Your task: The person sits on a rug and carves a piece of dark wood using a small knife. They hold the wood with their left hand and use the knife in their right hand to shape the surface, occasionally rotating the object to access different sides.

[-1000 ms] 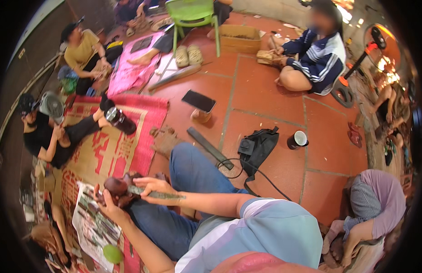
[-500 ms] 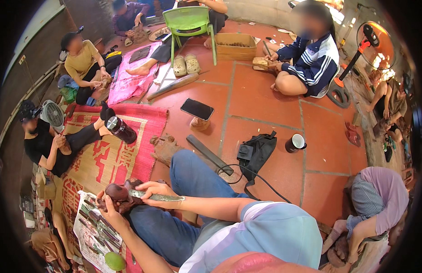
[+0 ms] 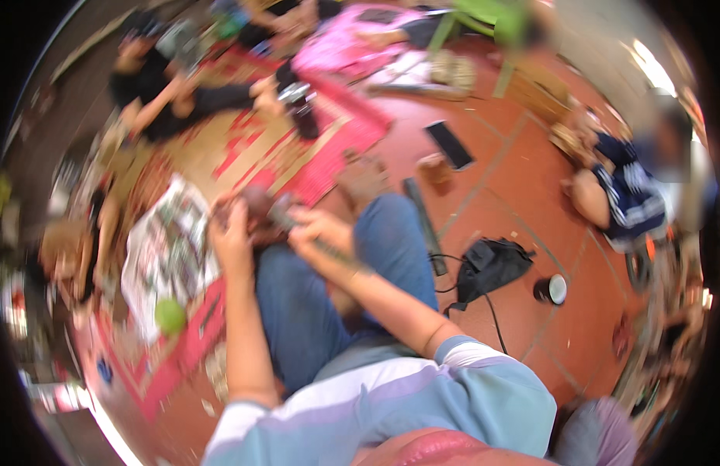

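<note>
A dark reddish-brown carved piece, seemingly wood (image 3: 256, 203), sits over my bent knees, blurred by motion. My left hand (image 3: 231, 227) is closed around its left side. In my right hand (image 3: 322, 234) I grip a flat grey file-like tool (image 3: 281, 213); its front end meets the right side of the carved piece, and its rear part lies along my wrist. The blur hides the tool's working face and the exact finger placement. Left of my left hand, a white cloth (image 3: 145, 260) bears several slim tools, with a green round fruit (image 3: 171, 316) at its near edge.
A red-and-tan mat (image 3: 243, 147) spreads ahead, bearing a dark flask (image 3: 301, 113) and a seated person. To the right are a phone (image 3: 448, 145) on a small block, a dark bar (image 3: 423, 221), a black bag (image 3: 493, 268) with a cable, and a cup (image 3: 551, 290). Other people sit around.
My view has swung left, so the surroundings sit farther right and the picture is smeared. Both hands still hold the carved piece and the tool, now more directly before me.
</note>
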